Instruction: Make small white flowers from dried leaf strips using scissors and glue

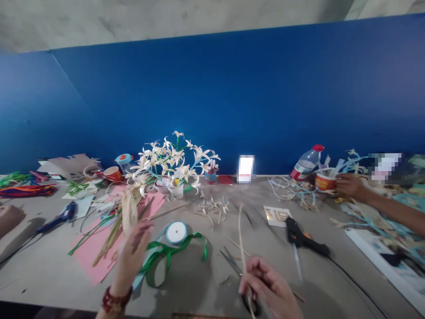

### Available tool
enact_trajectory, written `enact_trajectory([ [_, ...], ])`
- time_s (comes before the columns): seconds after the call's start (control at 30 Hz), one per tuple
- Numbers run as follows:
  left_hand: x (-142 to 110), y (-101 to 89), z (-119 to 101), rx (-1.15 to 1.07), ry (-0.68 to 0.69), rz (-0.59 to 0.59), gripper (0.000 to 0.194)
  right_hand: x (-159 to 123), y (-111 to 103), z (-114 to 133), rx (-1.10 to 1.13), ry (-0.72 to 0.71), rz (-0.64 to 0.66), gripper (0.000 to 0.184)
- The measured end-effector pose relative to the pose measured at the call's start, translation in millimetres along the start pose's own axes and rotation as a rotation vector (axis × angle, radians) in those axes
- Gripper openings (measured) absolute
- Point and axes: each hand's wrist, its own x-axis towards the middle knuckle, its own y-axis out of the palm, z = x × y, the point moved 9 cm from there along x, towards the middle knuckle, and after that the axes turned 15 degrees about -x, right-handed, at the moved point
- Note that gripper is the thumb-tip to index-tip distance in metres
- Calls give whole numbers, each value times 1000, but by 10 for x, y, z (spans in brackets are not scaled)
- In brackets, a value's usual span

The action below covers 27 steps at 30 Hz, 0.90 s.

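Note:
My right hand (267, 285) pinches a long pale plant strip (241, 235), which stands up above the fingers and trails below them. Under that hand lies a pair of scissors (231, 261) on the table, its handles partly hidden. My left hand (133, 248), with a dark red beaded bracelet on the wrist, is raised beside a bundle of pale strips (129, 210). Its fingers are somewhat blurred but look apart, with nothing visible in them. Right of this hand are a looped green ribbon (166, 252) and a white ribbon spool (176, 232).
White handmade flowers (175, 159) stand in cups at the back. A black glue gun (305, 239) lies at right, a blue one (63, 217) at left. Pink paper (89, 257) lies under stalks. Another person's hand (352, 187) touches a red cup (325, 180) near a bottle (307, 164).

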Motion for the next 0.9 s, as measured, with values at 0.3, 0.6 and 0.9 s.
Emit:
enact_trajectory([
  [0.3,-915,1698,-350,-381,-124,650,15,129,476,171,69,10,112,37],
  [0.6,-917,1833,-278,-447,-210,660,15,76,267,137,3,-54,-75,36],
  [0.9,-1214,1911,3,-764,-563,723,26,122,277,168,204,-58,-82,35],
])
